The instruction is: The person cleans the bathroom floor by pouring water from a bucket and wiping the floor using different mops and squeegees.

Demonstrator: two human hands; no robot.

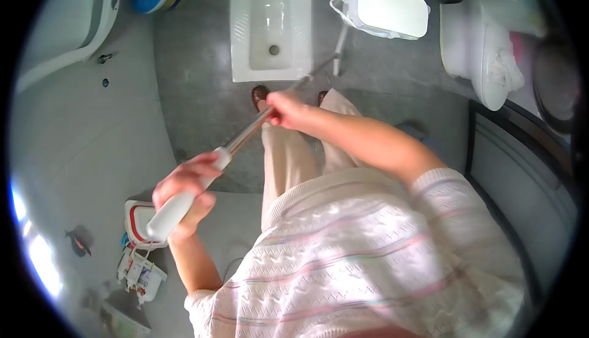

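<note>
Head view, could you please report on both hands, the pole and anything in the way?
Left hand closed around white grip; right hand around metal pole. Possible obstacles near pole's far end: squat toilet, white bin.

The left grip, blurred, is clenched, its fingers curled, with the bare left forearm extended forward, while the right grip, also clenched, sits farther forward, the bare right forearm slanting in front of the torso, the two grips apart
</note>
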